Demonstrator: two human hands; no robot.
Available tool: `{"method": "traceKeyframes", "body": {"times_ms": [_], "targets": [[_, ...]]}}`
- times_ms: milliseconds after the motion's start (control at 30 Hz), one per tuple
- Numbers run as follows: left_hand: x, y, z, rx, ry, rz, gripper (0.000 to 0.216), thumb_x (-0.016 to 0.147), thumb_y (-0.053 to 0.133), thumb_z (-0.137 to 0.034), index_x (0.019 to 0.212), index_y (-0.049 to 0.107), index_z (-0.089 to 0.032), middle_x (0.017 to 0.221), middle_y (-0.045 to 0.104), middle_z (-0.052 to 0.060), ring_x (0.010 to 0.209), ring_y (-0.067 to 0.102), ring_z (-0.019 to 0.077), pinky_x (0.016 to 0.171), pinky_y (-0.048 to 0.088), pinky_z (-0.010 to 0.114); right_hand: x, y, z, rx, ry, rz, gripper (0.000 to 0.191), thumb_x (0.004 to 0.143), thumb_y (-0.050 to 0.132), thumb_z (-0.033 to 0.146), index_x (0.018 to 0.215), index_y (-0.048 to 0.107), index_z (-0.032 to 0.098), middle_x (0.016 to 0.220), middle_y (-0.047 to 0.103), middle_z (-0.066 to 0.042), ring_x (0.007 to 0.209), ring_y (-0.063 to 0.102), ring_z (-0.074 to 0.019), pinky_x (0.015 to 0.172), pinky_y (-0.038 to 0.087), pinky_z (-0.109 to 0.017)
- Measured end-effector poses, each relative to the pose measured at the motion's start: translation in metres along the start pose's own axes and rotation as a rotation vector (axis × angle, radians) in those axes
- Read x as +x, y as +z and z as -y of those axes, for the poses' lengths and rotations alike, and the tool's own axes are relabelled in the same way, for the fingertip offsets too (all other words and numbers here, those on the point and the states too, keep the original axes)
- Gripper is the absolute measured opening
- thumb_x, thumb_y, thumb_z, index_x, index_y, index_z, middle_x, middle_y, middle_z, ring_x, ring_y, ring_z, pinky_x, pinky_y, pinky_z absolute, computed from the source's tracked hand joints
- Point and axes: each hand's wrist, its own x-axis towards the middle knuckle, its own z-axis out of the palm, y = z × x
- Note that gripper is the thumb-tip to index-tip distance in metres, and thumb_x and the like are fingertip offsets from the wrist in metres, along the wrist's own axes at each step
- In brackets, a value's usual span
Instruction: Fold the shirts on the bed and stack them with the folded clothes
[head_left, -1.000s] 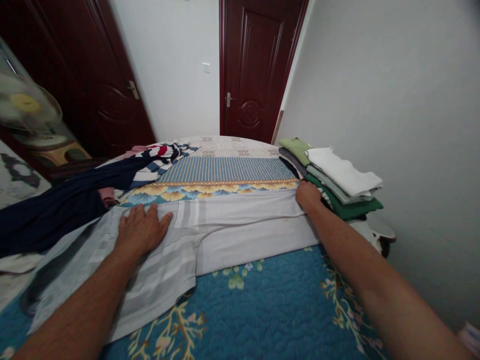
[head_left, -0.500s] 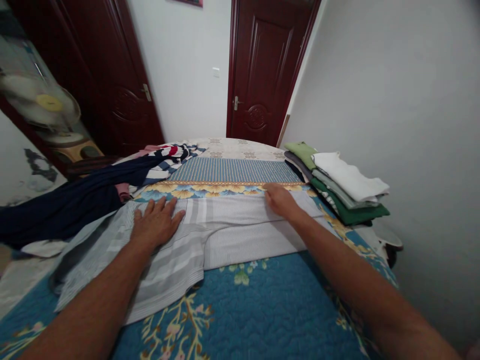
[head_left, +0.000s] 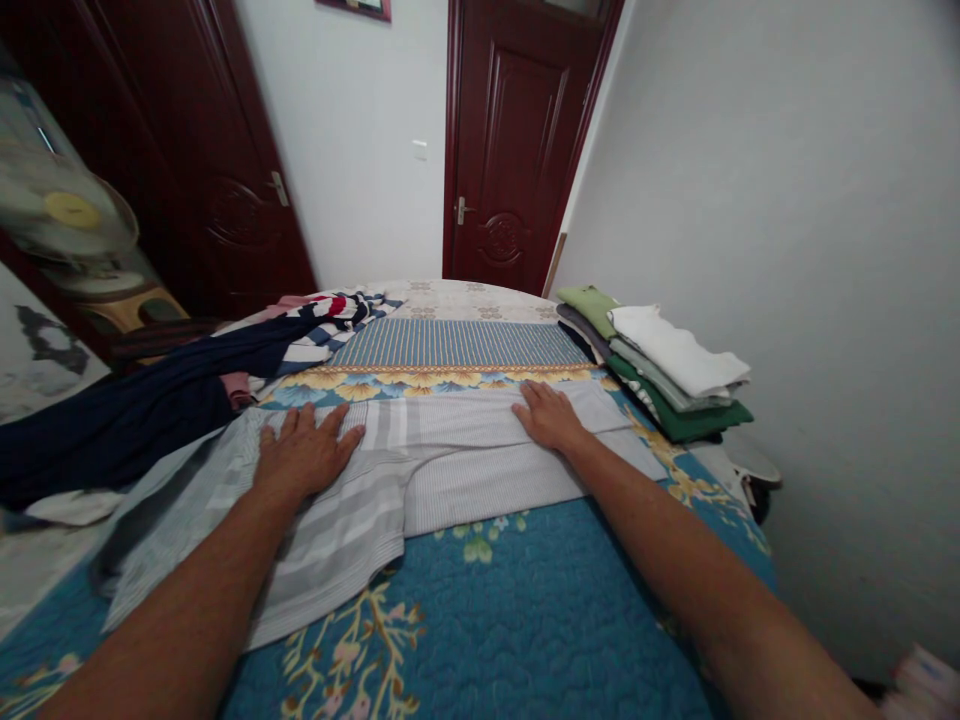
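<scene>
The left forearm (head_left: 187,610) runs from the near left corner toward the middle. Its left hand (head_left: 304,452) lies flat, palm down, fingers spread and pointing far. The right forearm (head_left: 675,570) crosses from the near right. The right hand (head_left: 547,415) reaches a little farther, also flat and palm down, with fingers angled far-left.
</scene>
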Motion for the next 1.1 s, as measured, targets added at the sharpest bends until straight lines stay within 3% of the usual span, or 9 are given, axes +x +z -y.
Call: {"method": "traceKeyframes", "body": {"times_ms": [167,300,400,500,667,767,833,933,1100], "targets": [[0.000,0.001,0.001,0.006,0.008,-0.020,0.084,0.102,0.029,-0.074,0.169,0.047,-0.028,0.175,0.038,0.024,0.162,0.031,0.0511,0.124,0.022,0.077,-0.010,-0.011,-0.099,-0.145,0.262,-0.083,0.066,0.114,0.032,0.051,0.164,0.047,0.012,0.172,0.043,-0.023,0.161,0.038,-0.0342,0.128,0.032,-0.059],[0.002,0.001,0.004,0.019,0.006,-0.003,0.083,0.102,0.030,-0.072,0.169,0.048,-0.026,0.175,0.038,0.024,0.161,0.031,0.0511,0.123,0.022,0.079,-0.015,-0.008,-0.132,-0.140,0.298,-0.167,0.066,0.113,0.033,0.049,0.162,0.050,0.009,0.170,0.046,-0.023,0.161,0.038,-0.0312,0.128,0.034,-0.048],[0.002,-0.006,-0.005,0.019,0.064,-0.012,0.078,0.105,0.031,-0.064,0.169,0.045,-0.021,0.176,0.037,0.023,0.162,0.032,0.0475,0.124,0.023,0.078,-0.016,-0.005,-0.130,-0.119,0.309,-0.187,0.067,0.112,0.033,0.051,0.164,0.048,0.010,0.170,0.046,-0.023,0.161,0.037,-0.0317,0.128,0.034,-0.048],[0.002,-0.018,-0.040,-0.005,0.243,-0.060,0.072,0.107,0.035,-0.054,0.170,0.041,-0.018,0.177,0.037,0.019,0.165,0.031,0.0399,0.129,0.025,0.068,-0.017,-0.007,-0.121,-0.120,0.297,-0.213,0.067,0.112,0.037,0.048,0.166,0.043,0.010,0.171,0.043,-0.025,0.161,0.036,-0.0348,0.128,0.033,-0.053],[0.007,-0.031,-0.149,-0.081,0.568,-0.106,0.068,0.110,0.041,-0.052,0.169,0.042,-0.020,0.177,0.039,0.017,0.166,0.031,0.0368,0.133,0.023,0.060,-0.016,-0.014,-0.100,-0.114,0.107,-0.324,0.061,0.110,0.045,0.039,0.162,0.048,0.008,0.172,0.042,-0.024,0.161,0.035,-0.0366,0.132,0.027,-0.054],[0.013,-0.023,-0.211,-0.099,0.653,-0.071,0.068,0.110,0.044,-0.052,0.169,0.042,-0.019,0.176,0.040,0.020,0.164,0.034,0.0381,0.132,0.026,0.057,-0.015,-0.012,-0.084,-0.027,-0.077,-0.318,0.059,0.110,0.045,0.036,0.161,0.051,0.008,0.173,0.043,-0.022,0.163,0.034,-0.0335,0.134,0.026,-0.050],[0.014,-0.011,-0.237,-0.083,0.655,-0.004,0.069,0.111,0.043,-0.053,0.170,0.042,-0.017,0.176,0.038,0.022,0.164,0.035,0.0414,0.130,0.029,0.060,-0.015,-0.008,-0.073,0.040,-0.192,-0.287,0.059,0.110,0.044,0.036,0.163,0.049,0.009,0.175,0.040,-0.019,0.165,0.031,-0.0309,0.135,0.026,-0.049],[0.008,0.006,-0.251,-0.050,0.632,0.067,0.072,0.112,0.035,-0.058,0.171,0.040,-0.018,0.179,0.031,0.022,0.165,0.029,0.0451,0.129,0.028,0.067,-0.017,-0.003,-0.061,0.105,-0.280,-0.177,0.061,0.112,0.041,0.040,0.165,0.048,0.012,0.176,0.039,-0.018,0.164,0.033,-0.0294,0.134,0.027,-0.049],[-0.005,0.008,-0.239,0.009,0.596,0.107,0.067,0.112,0.027,-0.064,0.173,0.036,-0.037,0.183,0.024,0.014,0.169,0.021,0.0414,0.131,0.021,0.067,-0.019,-0.006,-0.052,0.104,-0.196,0.002,0.063,0.114,0.035,0.052,0.168,0.048,0.021,0.178,0.036,-0.014,0.166,0.030,-0.0334,0.134,0.022,-0.058]]}}
